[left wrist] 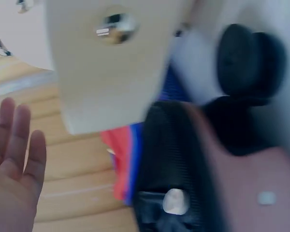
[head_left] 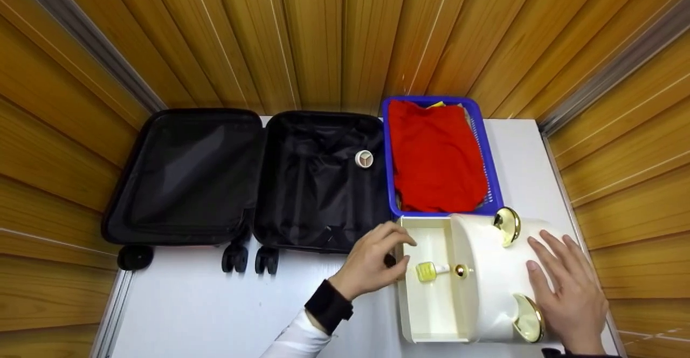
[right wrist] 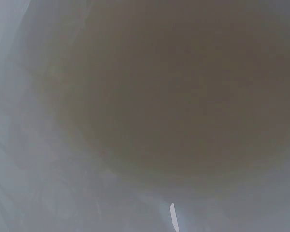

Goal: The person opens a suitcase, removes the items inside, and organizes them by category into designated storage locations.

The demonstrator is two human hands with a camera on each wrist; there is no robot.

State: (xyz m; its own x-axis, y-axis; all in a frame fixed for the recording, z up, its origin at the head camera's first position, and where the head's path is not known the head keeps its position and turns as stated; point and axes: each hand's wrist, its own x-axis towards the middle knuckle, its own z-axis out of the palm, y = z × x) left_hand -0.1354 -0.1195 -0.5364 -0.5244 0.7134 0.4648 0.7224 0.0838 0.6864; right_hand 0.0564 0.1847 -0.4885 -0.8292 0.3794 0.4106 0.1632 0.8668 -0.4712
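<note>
My left hand [head_left: 374, 258] is at the front edge of a pulled-out cream drawer [head_left: 436, 315], fingers loosely bent and holding nothing. In the left wrist view, its fingers [left wrist: 20, 130] appear beside the drawer front [left wrist: 101, 92], apart from it. Inside the drawer lies a small yellow bottle with a white cap [head_left: 426, 272], resembling nail polish. The drawer belongs to a rounded white storage box [head_left: 496, 277] with gold-rimmed parts. On top of that box my right hand [head_left: 571, 288] rests with fingers spread. The right wrist view is too blurred to make out.
An opened black suitcase [head_left: 188, 180] lies at the left, with a small round compact [head_left: 364, 159] in its right half. Behind the box stands a blue basket [head_left: 389, 185] holding red cloth [head_left: 436, 158]. Wooden-panelled walls [head_left: 323, 40] enclose the white table [head_left: 205, 309].
</note>
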